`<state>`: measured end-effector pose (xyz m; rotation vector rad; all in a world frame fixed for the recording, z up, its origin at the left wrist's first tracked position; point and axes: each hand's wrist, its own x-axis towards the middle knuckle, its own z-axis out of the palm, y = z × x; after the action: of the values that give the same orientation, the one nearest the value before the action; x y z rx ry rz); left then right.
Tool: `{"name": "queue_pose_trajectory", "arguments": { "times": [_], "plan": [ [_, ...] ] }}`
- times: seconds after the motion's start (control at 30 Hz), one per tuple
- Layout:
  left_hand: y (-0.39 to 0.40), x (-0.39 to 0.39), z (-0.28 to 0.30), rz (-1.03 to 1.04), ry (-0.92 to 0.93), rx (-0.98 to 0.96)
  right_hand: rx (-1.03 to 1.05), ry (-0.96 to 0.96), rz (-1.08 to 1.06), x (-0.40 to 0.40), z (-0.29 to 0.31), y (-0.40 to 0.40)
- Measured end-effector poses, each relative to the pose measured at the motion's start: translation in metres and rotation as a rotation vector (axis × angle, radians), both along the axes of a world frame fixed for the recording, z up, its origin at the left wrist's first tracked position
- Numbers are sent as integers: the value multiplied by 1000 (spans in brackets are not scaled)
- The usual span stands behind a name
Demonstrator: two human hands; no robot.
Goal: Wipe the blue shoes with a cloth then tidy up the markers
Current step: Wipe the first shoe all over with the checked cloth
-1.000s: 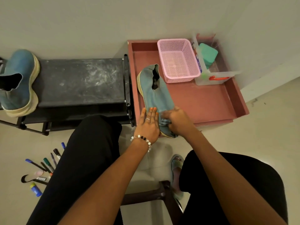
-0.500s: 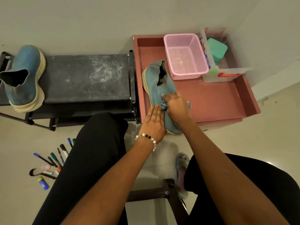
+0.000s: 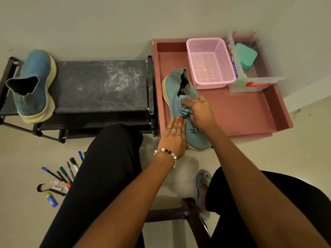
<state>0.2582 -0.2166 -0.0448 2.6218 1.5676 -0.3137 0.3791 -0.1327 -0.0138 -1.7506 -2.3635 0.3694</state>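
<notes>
- A dark stool (image 3: 172, 214) shows between the person's knees, with a slippered foot (image 3: 203, 187) on the pale floor (image 3: 21, 158) just beside it.
- On the floor to the left, a loose cluster of markers (image 3: 62, 173) lies scattered, partly hidden behind the left leg; a small blue bottle with a yellow cap (image 3: 52, 199) lies at the cluster's near edge.
- The left hand (image 3: 172, 140), with a bead bracelet at the wrist, lies flat with fingers straight and together, pressing on the near part of a blue shoe (image 3: 174, 102).
- The right hand (image 3: 198, 111) has its fingers curled round a bunched blue-grey cloth (image 3: 185, 111), holding it against the top of the same shoe, near the opening.
- That shoe lies in the left part of a red tray (image 3: 250, 113), toe toward the person, its toe end reaching over the tray's near edge.
- Farther back in the tray stand an empty pink basket (image 3: 211, 45) and, just right of it, a clear plastic box (image 3: 258, 85) holding a green block (image 3: 246, 56).
- Left of the tray, touching its side, is a black shoe rack (image 3: 102, 86) with a dusty top.
- The second blue shoe (image 3: 35, 76) rests on the rack's far left end, well apart from the first.
</notes>
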Motion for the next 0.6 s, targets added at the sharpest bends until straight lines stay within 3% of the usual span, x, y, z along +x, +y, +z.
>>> {"name": "queue_pose_trajectory", "arguments": {
  "times": [0.1, 0.23, 0.37, 0.6],
  "plan": [
    [0, 1, 4, 2, -14, 0, 92, 65, -34, 11, -14, -38],
    [-3, 1, 6, 4, -3, 11, -28, 151, -71, 8, -4, -80],
    [-3, 1, 7, -2, 10, 5, -214, 55, -133, 10, 0, -70],
    [-3, 4, 4, 34, -35, -3, 136, 29, -75, -4, -23, -21]
  ]
}}
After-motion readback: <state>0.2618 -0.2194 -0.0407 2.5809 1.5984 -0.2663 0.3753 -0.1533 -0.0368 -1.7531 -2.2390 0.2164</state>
